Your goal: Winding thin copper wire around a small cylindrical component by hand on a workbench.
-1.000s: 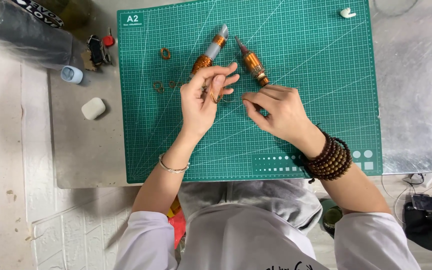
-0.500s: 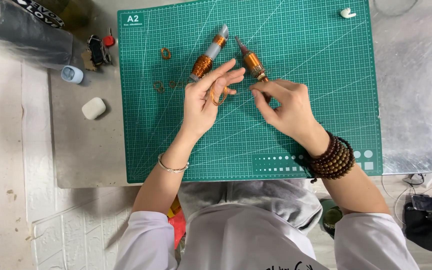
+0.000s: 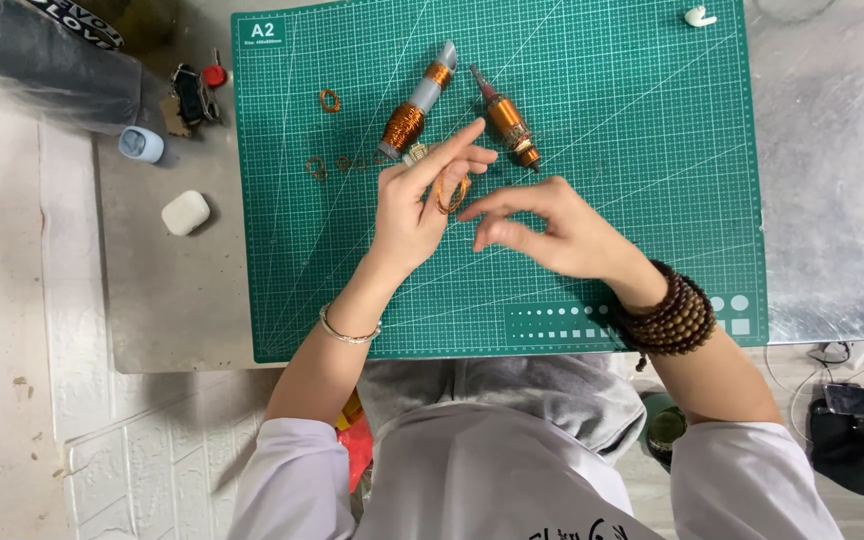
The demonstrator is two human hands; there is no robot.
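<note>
My left hand (image 3: 420, 198) is raised over the green cutting mat (image 3: 632, 90), fingers spread, with a small loop of copper wire (image 3: 449, 192) held at its fingertips. My right hand (image 3: 552, 225) is just right of it, thumb and forefinger reaching towards the loop; whether they touch it I cannot tell. Two spools wound with copper wire lie just beyond the hands: a grey one (image 3: 414, 102) and a brown pointed one (image 3: 506, 118). Small copper rings (image 3: 328, 100) lie on the mat to the left.
The mat lies on a metal table (image 3: 832, 200). At the left are a dark cylinder (image 3: 47, 60), a small blue cap (image 3: 140, 144), a white case (image 3: 185, 213) and a small red-topped item (image 3: 212, 75). A white bit (image 3: 698, 16) sits at the mat's far right.
My right hand has drawn back towards me and to the left, its fingers opening near the loop. My left hand has stayed in place with the wire loop.
</note>
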